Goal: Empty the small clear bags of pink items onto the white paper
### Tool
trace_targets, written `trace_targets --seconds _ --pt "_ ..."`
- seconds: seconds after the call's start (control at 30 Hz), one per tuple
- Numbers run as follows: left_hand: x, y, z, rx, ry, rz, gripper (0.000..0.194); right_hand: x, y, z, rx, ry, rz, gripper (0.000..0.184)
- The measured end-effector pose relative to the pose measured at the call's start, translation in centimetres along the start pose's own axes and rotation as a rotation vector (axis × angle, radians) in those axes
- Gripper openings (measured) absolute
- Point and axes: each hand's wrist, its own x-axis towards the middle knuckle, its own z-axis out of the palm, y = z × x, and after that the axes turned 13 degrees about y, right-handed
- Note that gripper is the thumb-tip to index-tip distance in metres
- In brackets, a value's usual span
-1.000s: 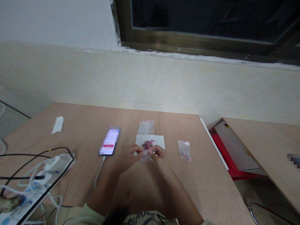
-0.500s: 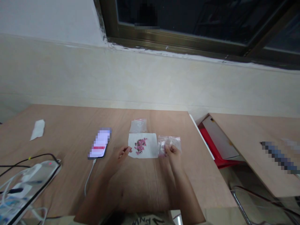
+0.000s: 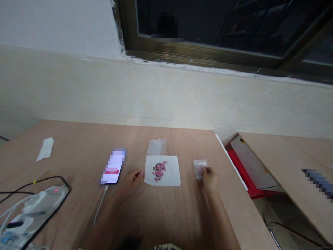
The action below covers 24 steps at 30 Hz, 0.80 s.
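Observation:
My left hand (image 3: 136, 176) rests on the table by the left edge of a white sheet of paper (image 3: 171, 173), its fingers loosely curled with nothing visible in them. On the sheet lies a small heap of pink beads (image 3: 159, 169), with some darker pieces among them. To the right of the sheet, my right hand (image 3: 210, 178) pinches the right side of a small clear zip bag (image 3: 198, 168). The fingertips cover that side, and its contents are hard to make out. Another clear zip bag (image 3: 157, 146) with a reddish top strip lies flat behind the sheet.
On the left are a lit phone (image 3: 114, 166) on a white cable, a power strip (image 3: 49, 201) with tangled cords, and a piece of white paper (image 3: 45, 149). Past the table's right edge, a red item (image 3: 241, 170) sits in a gap before a second table (image 3: 286, 156).
My right hand has moved right with the zip bag, away from the sheet. My left hand stays near the sheet's left edge. The whole view has shifted slightly.

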Motion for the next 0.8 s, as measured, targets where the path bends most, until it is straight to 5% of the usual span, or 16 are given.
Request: trace_targets --seconds 0.13,0.3,0.47,0.57,0.67,0.8 --pt "0.3 0.0 -0.2 -0.011 -0.008 0.010 0.030 0.7 0.4 -0.6 -0.146 -0.095 -0.037 0.032" --pt "0.5 -0.3 0.0 -0.008 0.010 0.025 0.029 -0.5 -3.8 -1.0 -0.369 0.181 -0.072 0.043" --pt "0.7 -1.2 0.4 0.043 0.033 0.075 0.026 -4.4 -12.4 3.3 -0.010 -0.211 -0.508 0.031" --pt "0.7 -1.9 0.6 0.038 0.042 0.078 0.025 -6.5 -16.5 7.3 0.001 -0.365 -0.655 0.038" --pt "0.5 -2.6 0.8 0.021 0.059 0.083 0.024 -7.0 -18.3 10.1 -0.094 -0.479 -0.719 0.030" --pt "0.4 -2.9 0.8 -0.008 0.074 0.083 0.022 -6.1 -18.2 10.8 -0.117 -0.534 -0.738 0.022"
